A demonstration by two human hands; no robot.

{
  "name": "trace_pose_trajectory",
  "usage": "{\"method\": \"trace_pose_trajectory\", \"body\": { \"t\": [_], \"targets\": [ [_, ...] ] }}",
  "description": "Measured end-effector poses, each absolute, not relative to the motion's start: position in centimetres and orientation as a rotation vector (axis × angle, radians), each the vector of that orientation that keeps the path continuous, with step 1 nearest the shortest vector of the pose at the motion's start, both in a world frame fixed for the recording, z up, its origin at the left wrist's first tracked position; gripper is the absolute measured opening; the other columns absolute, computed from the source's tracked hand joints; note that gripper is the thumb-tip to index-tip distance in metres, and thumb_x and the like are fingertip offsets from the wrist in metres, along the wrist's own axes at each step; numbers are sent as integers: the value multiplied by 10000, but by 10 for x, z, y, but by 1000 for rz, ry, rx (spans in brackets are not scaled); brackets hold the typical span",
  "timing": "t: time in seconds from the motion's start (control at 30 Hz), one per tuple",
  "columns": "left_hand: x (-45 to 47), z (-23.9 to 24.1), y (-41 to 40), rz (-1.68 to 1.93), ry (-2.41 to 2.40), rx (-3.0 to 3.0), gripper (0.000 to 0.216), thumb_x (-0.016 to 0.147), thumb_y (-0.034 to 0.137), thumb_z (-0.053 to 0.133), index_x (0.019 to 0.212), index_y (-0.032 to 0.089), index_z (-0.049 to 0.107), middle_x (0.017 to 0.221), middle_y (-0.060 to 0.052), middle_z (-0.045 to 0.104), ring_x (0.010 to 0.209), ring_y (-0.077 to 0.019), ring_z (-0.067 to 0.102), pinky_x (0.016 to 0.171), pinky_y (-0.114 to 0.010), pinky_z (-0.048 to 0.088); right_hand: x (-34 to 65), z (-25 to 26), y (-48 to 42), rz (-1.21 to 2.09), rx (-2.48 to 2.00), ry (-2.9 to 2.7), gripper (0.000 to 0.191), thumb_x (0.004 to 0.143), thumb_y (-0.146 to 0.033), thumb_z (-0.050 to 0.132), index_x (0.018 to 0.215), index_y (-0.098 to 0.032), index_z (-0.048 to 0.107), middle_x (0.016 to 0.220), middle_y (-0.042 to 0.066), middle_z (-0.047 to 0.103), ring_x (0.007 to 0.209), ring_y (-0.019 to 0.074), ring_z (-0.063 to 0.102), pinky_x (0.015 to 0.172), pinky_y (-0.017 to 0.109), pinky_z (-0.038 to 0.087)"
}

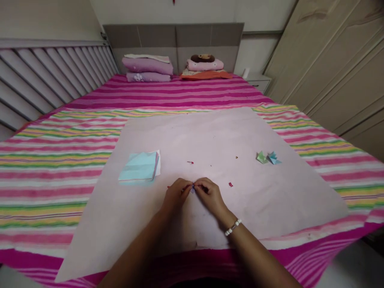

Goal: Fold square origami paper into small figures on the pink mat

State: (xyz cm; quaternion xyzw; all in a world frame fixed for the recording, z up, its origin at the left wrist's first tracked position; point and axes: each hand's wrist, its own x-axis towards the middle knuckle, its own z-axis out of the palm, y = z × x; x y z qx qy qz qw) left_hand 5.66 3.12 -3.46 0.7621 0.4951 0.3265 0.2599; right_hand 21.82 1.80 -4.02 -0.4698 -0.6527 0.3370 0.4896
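Near the front middle of a pale sheet, my left hand and my right hand meet fingertip to fingertip. Between them is a small bluish-purple piece, perhaps folded paper, pinched from both sides. Its exact shape is mostly hidden by my fingers. A red tip pokes out beside the left hand; what it belongs to is unclear. To the left lies a stack of light blue square paper. Over on the right sit a green folded paper figure and a blue one, side by side.
Small bits lie on the sheet: a red-ended pin-like piece, a red scrap and a tiny dark-yellow bit. Striped bedding surrounds the sheet. Folded purple bedding rests by the headboard; a slatted rail runs along the left.
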Motion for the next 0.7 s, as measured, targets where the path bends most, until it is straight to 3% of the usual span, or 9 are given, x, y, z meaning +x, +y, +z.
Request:
{"method": "trace_pose_trajectory", "body": {
  "t": [0.27,0.47,0.7],
  "targets": [
    [58,-32,26,997,1426,1898,108,761,146,518,774,189,616,762,-10,604,651,-117,561,559,-213,447,215,-46,20,808,-1187,-1568,123,822,-176,556,799,-193,676,801,41,647,705,153,592,620,266,459],
    [53,-37,24,1036,1490,1736,88,736,191,518,792,168,582,665,15,580,525,-96,537,483,-197,423,216,-46,18,824,-1218,-1532,96,816,-188,556,804,-185,651,783,30,627,662,140,560,595,255,441],
    [54,-36,24,1027,1505,1678,99,729,210,517,784,163,584,650,12,584,524,-103,536,491,-208,426,218,-48,15,872,-1214,-1464,94,810,-212,541,818,-181,630,767,22,610,648,140,547,587,256,432]
  ]
}}
